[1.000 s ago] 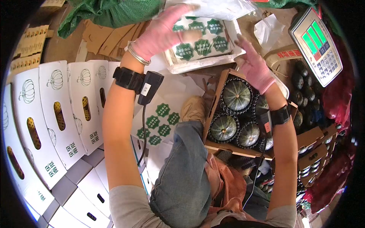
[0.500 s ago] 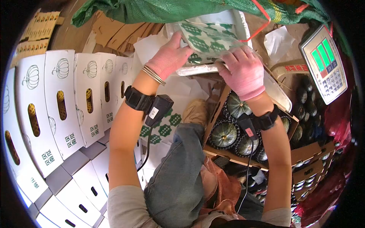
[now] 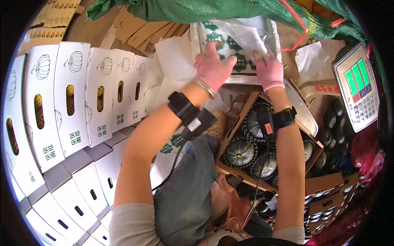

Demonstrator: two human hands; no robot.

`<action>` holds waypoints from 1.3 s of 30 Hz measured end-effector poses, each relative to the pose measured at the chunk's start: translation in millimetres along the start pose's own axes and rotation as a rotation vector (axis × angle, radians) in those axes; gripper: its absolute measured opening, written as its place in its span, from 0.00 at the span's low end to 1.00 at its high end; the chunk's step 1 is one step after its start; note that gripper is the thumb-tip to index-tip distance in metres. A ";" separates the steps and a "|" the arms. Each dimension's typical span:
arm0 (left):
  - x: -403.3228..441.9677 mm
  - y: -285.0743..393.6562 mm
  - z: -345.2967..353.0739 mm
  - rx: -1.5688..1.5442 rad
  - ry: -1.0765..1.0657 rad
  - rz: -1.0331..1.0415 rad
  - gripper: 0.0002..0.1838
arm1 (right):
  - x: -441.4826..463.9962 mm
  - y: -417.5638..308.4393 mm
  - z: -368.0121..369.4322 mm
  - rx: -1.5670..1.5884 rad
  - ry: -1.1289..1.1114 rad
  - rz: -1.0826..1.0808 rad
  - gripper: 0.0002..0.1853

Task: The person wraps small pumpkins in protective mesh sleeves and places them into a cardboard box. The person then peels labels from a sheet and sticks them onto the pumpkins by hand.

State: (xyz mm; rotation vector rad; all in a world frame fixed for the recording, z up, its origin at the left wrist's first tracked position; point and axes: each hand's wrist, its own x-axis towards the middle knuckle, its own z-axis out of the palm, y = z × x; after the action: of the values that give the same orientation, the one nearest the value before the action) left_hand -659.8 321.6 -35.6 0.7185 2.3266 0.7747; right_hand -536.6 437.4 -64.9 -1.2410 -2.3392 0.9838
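A: Taking the foam tray (image 3: 242,79) as our marker, what's out on the far left?

B: A row of white cartons (image 3: 41,106), pumpkin drawings on their sides, standing well to the left of it! Nearer in, flat brown cardboard (image 3: 141,30) is piled up, and then plain white paper (image 3: 176,57) right up beside the tray's left wall.

A: Now the left hand (image 3: 214,69), pink-gloved!

B: Over the tray's front left part, index finger pointing away from the body, thumb stretched out to the right, the two well apart. It's an open hand!

A: And the printed sheets (image 3: 241,61) with the green labels?

B: Lying inside the tray, showing between the two hands and beyond them. A crumpled whitish sheet (image 3: 246,35) slants over them, toward the tray's right wall.

A: Right hand (image 3: 269,71)?

B: Over the tray's front right part, also gloved in pink, its thumb at the lower edge of that crumpled sheet. Whether it's pinching it, I can't tell from here!

A: Below the tray?

B: An open brown box of green pumpkins (image 3: 240,152), on the near side and a little right, partly behind the right forearm.

A: And far right?

B: A piece of white paper (image 3: 310,59) just right of the tray, then the scale (image 3: 357,88), its green display lit!
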 end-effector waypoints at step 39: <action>-39.2 -52.8 -17.2 0.155 0.310 0.269 0.29 | -23.6 -40.8 46.9 0.086 -0.054 0.122 0.32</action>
State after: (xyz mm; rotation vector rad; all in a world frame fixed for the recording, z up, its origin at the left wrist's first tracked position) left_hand -660.1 254.4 -45.5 1.0615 2.6234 0.8825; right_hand -573.7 382.3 -69.0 -1.3531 -2.2573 1.1576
